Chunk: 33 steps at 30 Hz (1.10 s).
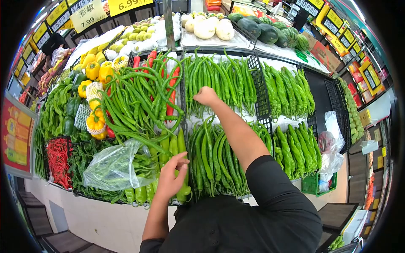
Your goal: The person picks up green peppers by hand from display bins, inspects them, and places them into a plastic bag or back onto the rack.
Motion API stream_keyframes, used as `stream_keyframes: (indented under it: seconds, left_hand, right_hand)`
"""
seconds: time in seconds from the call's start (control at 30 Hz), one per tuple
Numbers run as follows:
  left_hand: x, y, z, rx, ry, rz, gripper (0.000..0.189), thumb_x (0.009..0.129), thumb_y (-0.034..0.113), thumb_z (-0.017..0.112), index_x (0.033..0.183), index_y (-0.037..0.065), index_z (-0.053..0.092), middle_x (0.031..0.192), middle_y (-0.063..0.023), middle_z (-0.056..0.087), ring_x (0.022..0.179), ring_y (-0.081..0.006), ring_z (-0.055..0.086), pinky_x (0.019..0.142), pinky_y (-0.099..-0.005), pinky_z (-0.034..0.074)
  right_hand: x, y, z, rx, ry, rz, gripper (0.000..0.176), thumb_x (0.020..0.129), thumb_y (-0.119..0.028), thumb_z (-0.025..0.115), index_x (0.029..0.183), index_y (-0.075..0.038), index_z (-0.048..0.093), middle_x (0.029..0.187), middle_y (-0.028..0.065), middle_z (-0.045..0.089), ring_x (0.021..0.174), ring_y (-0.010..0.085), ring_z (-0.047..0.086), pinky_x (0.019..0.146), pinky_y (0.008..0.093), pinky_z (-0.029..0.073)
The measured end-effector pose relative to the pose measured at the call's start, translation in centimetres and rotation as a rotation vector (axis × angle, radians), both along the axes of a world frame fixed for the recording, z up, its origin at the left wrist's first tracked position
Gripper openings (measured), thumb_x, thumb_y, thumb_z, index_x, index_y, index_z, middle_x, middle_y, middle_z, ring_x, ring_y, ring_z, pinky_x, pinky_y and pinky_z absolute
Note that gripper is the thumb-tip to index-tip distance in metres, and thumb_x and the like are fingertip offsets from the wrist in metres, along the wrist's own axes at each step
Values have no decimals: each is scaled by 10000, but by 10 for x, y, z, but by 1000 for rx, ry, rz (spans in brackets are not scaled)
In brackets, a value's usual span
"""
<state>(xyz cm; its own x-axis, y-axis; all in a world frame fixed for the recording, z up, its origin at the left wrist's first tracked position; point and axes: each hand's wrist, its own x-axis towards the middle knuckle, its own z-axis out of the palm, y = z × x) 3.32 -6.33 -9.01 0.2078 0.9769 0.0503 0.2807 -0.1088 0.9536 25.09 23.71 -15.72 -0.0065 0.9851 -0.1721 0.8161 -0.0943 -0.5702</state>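
Observation:
My right hand point(206, 96) reaches forward onto the upper row of long green peppers point(228, 78). Its fingers are closed at the left part of that row, and what is between them, if anything, is hidden. My left hand point(173, 175) hovers by the light green peppers point(182, 145), fingers bent and apart, holding nothing. Between my arms lies a lower row of long green peppers point(209, 156), set side by side. To the left of that row, a loose heap of long green peppers point(135, 99) partly covers red peppers point(173, 86).
A clear plastic bag point(120, 164) lies over greens left of my left hand. Black crate walls point(258, 80) divide the rows. Further right are more green peppers point(291, 90) and hanging plastic bags point(331, 147). Yellow bell peppers point(97, 120), white melons point(204, 28) and watermelons point(270, 33) stand around.

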Motion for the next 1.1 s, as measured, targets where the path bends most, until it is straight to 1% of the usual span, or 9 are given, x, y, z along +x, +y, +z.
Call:
stream_keyframes:
  seconds: [0.13, 0.17, 0.27, 0.4, 0.53, 0.57, 0.77, 0.87, 1.1]
  left_hand:
    - [2, 2, 3, 12, 11, -23, 382, 916, 29, 580, 1297, 37, 553, 1032, -119, 693, 879, -211, 660, 814, -324, 514]
    - [2, 2, 4, 14, 11, -27, 382, 916, 29, 579, 1297, 36, 553, 1030, -120, 693, 882, -214, 662, 815, -324, 515]
    - [2, 2, 3, 28, 4, -19, 375, 914, 20, 574, 1288, 28, 555, 991, -98, 692, 840, -173, 636, 806, -308, 507]
    - [4, 1, 3, 41, -2, -36, 365, 912, 22, 578, 1276, 26, 563, 999, -108, 689, 842, -183, 635, 803, -316, 507]
    - [7, -2, 5, 36, 13, -71, 361, 912, 26, 580, 1272, 25, 564, 1023, -121, 680, 882, -205, 645, 813, -325, 509]
    - [6, -4, 6, 31, 20, -75, 361, 912, 31, 582, 1273, 24, 564, 1031, -125, 676, 901, -215, 651, 820, -329, 510]
    - [-3, -13, -1, 35, 29, -58, 325, 915, 47, 586, 1239, 26, 588, 1026, -126, 674, 905, -223, 652, 816, -327, 510]
    - [-5, -17, -2, 31, 35, -50, 309, 917, 52, 588, 1225, 30, 600, 1027, -125, 673, 916, -226, 656, 818, -329, 514]
    - [-2, -22, 0, 59, 18, -49, 277, 922, 40, 593, 1197, 21, 618, 1004, -119, 684, 873, -205, 649, 788, -312, 507]
  right_hand:
    - [-2, -7, 8, 48, -26, 30, 346, 705, -349, 733, 827, -25, 744, 943, 234, 705, 892, 371, 688, 829, 433, 546]
    - [-4, -8, 6, 164, -66, 27, 351, 742, -344, 742, 920, -45, 699, 864, 174, 703, 819, 324, 687, 776, 406, 542]
    - [-22, -32, 37, 353, 150, 43, 314, 775, -302, 727, 935, -40, 662, 823, 144, 685, 789, 317, 673, 743, 403, 532]
    - [-56, -80, 77, 424, 233, 335, 223, 813, -208, 683, 935, -27, 641, 801, 126, 677, 802, 304, 663, 732, 404, 520]
    - [-73, -76, 46, 323, 49, 414, 295, 836, -261, 667, 1038, -46, 656, 1003, 165, 660, 980, 332, 634, 848, 448, 517]
    - [-77, -75, 37, 336, 18, 425, 355, 854, -283, 680, 1119, -48, 651, 1038, 169, 639, 1031, 339, 618, 879, 450, 515]
    - [-90, -74, 46, 317, -23, 361, 274, 846, -223, 721, 1051, -53, 659, 1012, 160, 620, 999, 355, 618, 844, 463, 509]
    - [-90, -74, 56, 411, 166, 310, 219, 831, -175, 735, 999, -53, 663, 950, 156, 625, 903, 345, 625, 797, 442, 505]
    - [-60, -55, 102, 645, 666, 217, 215, 828, -154, 757, 996, -43, 683, 821, 57, 615, 756, 168, 582, 729, 310, 487]
